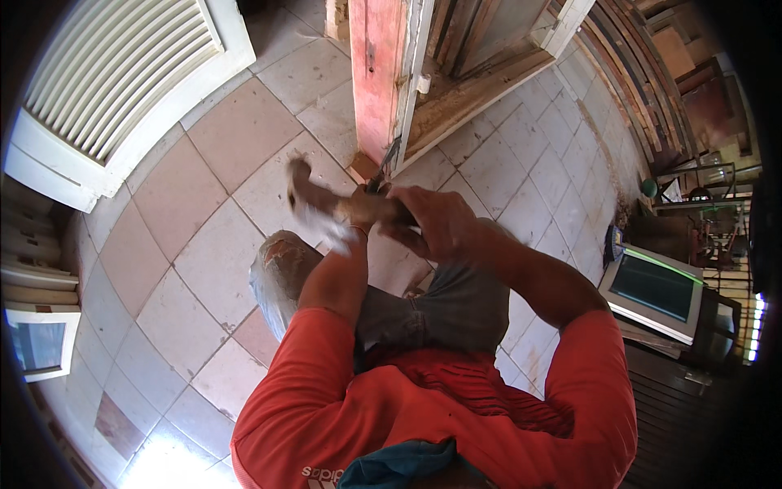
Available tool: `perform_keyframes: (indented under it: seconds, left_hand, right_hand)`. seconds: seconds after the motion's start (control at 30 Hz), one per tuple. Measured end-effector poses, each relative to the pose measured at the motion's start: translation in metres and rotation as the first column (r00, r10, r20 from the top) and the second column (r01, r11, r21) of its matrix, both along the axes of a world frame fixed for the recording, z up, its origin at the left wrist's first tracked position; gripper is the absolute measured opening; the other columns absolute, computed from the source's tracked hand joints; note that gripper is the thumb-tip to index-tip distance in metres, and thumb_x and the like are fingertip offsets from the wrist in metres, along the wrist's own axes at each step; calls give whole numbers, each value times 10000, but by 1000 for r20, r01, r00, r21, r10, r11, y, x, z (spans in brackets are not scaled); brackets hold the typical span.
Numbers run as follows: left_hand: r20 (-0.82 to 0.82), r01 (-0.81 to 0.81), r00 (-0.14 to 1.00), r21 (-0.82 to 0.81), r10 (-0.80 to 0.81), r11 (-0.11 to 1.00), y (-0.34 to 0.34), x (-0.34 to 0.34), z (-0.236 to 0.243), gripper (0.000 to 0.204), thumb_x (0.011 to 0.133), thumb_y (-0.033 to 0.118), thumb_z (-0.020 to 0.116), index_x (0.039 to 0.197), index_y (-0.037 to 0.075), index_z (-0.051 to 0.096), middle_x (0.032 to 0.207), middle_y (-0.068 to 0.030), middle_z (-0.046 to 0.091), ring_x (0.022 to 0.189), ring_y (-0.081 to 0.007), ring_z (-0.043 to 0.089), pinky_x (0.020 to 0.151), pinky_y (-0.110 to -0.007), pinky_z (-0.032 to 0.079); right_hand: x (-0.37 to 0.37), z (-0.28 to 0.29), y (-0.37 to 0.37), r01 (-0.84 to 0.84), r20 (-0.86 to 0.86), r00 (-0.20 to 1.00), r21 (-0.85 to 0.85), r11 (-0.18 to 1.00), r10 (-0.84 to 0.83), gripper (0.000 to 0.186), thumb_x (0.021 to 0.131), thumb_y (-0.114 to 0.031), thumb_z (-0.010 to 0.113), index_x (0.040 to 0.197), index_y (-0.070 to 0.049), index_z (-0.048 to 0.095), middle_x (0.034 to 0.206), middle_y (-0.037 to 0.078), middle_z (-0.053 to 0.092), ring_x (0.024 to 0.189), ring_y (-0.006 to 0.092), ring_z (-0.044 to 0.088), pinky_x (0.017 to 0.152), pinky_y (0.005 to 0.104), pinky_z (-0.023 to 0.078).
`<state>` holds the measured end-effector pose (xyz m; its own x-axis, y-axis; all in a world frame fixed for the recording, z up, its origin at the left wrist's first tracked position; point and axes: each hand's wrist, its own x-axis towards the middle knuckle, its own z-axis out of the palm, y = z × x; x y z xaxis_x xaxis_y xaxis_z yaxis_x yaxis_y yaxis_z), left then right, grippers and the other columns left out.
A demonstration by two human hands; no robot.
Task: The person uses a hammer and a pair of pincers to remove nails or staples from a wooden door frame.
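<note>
Left hand (314, 200) smeared by motion blur, fingers not separable, grip impossible to judge. Small dark tool (383, 175) mostly covered between both hands, only a thin tip showing against the red door frame (376, 77); kind of tool not readable. Right hand (436, 224) curled over that tool, fingertips tucked out of sight. Red frame cut off by the top edge. White louvred shutter (122, 73) clipped at the upper left rim. Cluttered shelves (709, 196) at far right too small and dark to make out.
</note>
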<state>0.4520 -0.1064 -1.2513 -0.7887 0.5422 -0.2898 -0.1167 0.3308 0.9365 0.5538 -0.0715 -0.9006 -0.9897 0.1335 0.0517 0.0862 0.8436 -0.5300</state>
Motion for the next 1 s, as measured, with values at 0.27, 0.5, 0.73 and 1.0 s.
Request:
perform_keyframes:
  seconds: [0.27,0.5,0.73,1.0]
  left_hand:
    - [71,163,986,-165,-153,973,0,-1,5,557,820,550,723,1033,36,703,935,-217,719,955,-401,690,840,-481,525]
    - [-147,266,927,-389,-344,882,-7,12,27,503,878,537,643,1147,115,689,1137,-184,699,1099,-383,632,961,-454,459]
    - [35,323,940,-412,-340,852,5,13,41,525,906,567,595,1189,129,661,1180,-185,691,1139,-415,616,961,-475,470]
    - [41,223,975,-122,-220,967,-10,4,59,687,915,639,548,1088,-20,633,1076,-332,661,1076,-474,623,910,-522,477]
  right_hand:
    - [-10,-55,63,145,442,855,296,944,-270,533,958,-540,561,1063,-19,576,918,232,692,850,422,680,753,500,536]
    - [15,-13,23,-22,-102,994,31,999,25,419,907,-360,708,1129,-29,579,959,185,691,842,376,696,730,468,552]
    - [39,-65,73,182,538,788,258,949,-298,649,940,-601,523,1071,28,612,923,263,696,919,429,678,834,522,522]
    - [64,-21,51,528,374,798,-54,848,-473,598,928,-564,610,1043,20,654,898,260,705,904,394,699,805,484,524]
